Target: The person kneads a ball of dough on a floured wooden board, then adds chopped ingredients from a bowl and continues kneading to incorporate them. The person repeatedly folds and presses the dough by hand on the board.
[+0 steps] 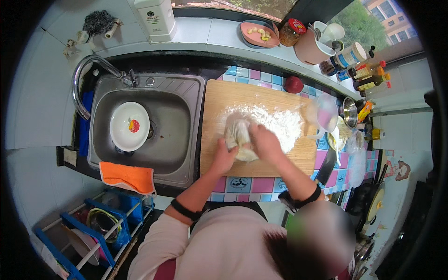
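On a wooden board (217, 94), a lump of floury dough (239, 134) lies between my two hands. My left hand (224, 155) presses on its lower left side, the thumb on the dough. My right hand (262, 140), slightly blurred, touches its right side, with the fingers partly curled. Loose white flour (288, 126) is spread over the board to the right of the dough and above it. The underside of the dough and some of my fingertips are hidden.
Left of the board is a steel sink (171, 129) holding a white bowl (120, 117). An orange cloth (126, 176) hangs over its front edge. At the right are a translucent plastic jug (323, 112), a cleaver (327, 166) and a small bowl with a white spoon (336, 140). A red round object (293, 84) sits behind the board.
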### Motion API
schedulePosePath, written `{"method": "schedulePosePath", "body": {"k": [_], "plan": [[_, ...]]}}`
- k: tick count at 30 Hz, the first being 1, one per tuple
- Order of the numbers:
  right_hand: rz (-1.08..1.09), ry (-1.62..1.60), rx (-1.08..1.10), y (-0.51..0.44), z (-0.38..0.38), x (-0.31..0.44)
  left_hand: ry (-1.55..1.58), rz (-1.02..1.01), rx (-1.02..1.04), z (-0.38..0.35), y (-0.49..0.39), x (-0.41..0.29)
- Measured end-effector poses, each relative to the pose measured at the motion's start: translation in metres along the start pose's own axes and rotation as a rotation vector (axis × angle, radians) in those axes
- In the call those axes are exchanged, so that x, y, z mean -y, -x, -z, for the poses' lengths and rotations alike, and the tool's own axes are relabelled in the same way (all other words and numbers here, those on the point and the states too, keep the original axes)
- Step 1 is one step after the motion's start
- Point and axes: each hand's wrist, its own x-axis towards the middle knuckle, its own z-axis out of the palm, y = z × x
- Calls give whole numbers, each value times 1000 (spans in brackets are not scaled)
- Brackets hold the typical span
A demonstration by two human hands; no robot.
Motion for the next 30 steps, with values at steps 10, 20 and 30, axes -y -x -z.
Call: {"method": "schedulePosePath", "body": {"k": [10,20,30], "plan": [[-111,125,-103,-31,-46,-6,-425,-558,185,47,-71,-54],[-76,-5,-95,-88,-20,-50,-602,-530,318,7,-145,-56],[-130,-465,-139,-43,-35,-46,-591,-963,162,16,-41,-77]]}}
